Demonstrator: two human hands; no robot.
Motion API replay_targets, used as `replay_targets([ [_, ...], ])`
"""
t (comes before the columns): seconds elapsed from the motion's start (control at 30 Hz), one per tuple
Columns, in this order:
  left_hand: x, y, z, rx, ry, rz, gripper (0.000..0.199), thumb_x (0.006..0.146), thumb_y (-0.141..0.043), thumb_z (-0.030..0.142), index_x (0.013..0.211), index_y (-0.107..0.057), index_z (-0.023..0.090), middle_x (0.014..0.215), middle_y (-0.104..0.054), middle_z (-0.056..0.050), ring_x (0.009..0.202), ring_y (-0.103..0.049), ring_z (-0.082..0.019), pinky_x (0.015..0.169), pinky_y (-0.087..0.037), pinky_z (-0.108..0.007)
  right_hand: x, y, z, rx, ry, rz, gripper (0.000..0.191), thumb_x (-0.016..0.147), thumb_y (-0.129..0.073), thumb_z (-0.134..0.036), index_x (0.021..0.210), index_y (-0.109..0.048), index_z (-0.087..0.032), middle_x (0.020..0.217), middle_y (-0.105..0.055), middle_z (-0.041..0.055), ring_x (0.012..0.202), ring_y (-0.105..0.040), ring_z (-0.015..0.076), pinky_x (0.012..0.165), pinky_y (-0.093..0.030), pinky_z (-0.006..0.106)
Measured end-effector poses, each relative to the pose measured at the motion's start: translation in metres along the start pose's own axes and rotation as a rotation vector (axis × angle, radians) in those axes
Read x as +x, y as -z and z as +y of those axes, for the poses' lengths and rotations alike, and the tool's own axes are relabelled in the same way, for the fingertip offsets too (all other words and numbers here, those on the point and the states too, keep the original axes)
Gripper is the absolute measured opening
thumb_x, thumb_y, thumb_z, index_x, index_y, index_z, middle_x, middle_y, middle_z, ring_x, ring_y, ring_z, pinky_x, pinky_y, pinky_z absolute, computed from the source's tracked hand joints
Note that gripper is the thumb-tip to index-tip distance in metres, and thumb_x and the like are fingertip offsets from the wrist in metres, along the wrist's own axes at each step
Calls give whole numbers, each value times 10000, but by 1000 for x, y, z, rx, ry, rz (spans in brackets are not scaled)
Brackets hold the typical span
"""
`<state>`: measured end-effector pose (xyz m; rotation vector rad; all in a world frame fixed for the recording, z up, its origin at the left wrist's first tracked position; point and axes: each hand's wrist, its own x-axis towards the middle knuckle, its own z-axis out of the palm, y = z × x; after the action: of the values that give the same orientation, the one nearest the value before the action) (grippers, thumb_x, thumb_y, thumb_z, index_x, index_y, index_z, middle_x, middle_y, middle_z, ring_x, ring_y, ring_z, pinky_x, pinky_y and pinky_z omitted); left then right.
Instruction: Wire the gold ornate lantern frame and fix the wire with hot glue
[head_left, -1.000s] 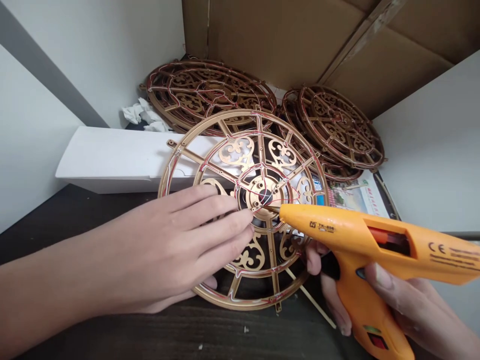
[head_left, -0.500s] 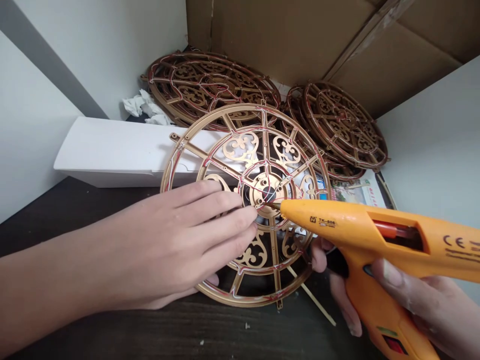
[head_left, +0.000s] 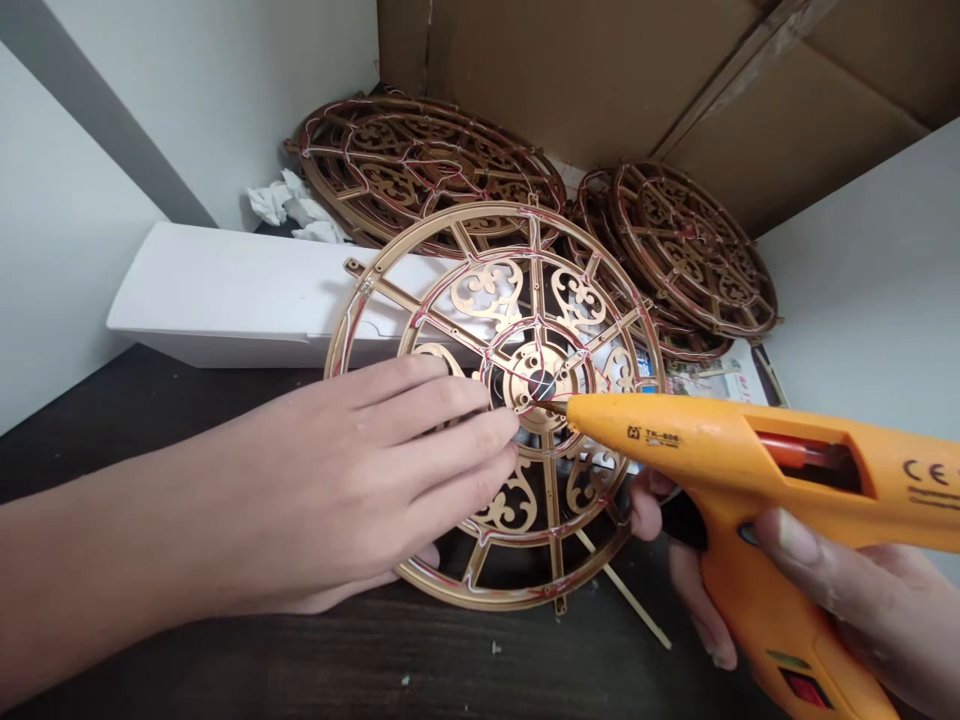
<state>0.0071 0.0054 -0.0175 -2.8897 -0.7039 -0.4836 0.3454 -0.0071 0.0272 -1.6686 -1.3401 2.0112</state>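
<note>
A round gold openwork frame (head_left: pixel 555 500) with red and white wires along its rings and spokes is held tilted up at the centre. My left hand (head_left: pixel 390 470) grips its left side, fingers across the front and the thumb partly seen below. In my right hand (head_left: pixel 840 590) is an orange glue gun (head_left: pixel 697 430), its grip wrapped by my fingers. The gun's dark nozzle tip points left at the frame's hub, close to the fingertips of my left hand and to thin wires crossing the hub's hole. Whether the tip touches is hard to tell.
Behind lie stacks of similar wired frames, larger ones (head_left: pixel 427 170) at the left and smaller ones (head_left: pixel 694 245) at the right. A white box (head_left: pixel 217 290), crumpled tissue (head_left: pixel 289 205), printed paper (head_left: pixel 731 375) and a thin stick (head_left: pixel 637 605) rest on the dark table (head_left: pixel 300 660). Cardboard (head_left: pixel 555 70) stands behind.
The glue gun and my right hand have shifted slightly right in view, and the nozzle stays by the hub. My left hand keeps its hold on the frame, which looks nearly unmoved.
</note>
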Motion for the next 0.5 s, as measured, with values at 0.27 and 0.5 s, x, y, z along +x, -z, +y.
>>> replay_targets([
  [0.27,2,-3,-1,-7,9,10,393,1025,-441,215,1337,-658,114,1401,-672,-86,1213,-585,-322,1095,-425,-500,-1,-12,-10,11,-51,106,724,809,-666,-769,1242,-619,-190,654,-651,49,560,-627,194,499,-458,280],
  [0.5,0,0,0,-5,-6,2,402,1027,-401,201,1313,-673,124,1377,-683,-88,1195,-592,-318,1084,-436,-502,-1,-15,-14,28,7,201,771,783,-744,-729,1340,-567,-226,890,-689,78,518,-611,167,499,-515,323],
])
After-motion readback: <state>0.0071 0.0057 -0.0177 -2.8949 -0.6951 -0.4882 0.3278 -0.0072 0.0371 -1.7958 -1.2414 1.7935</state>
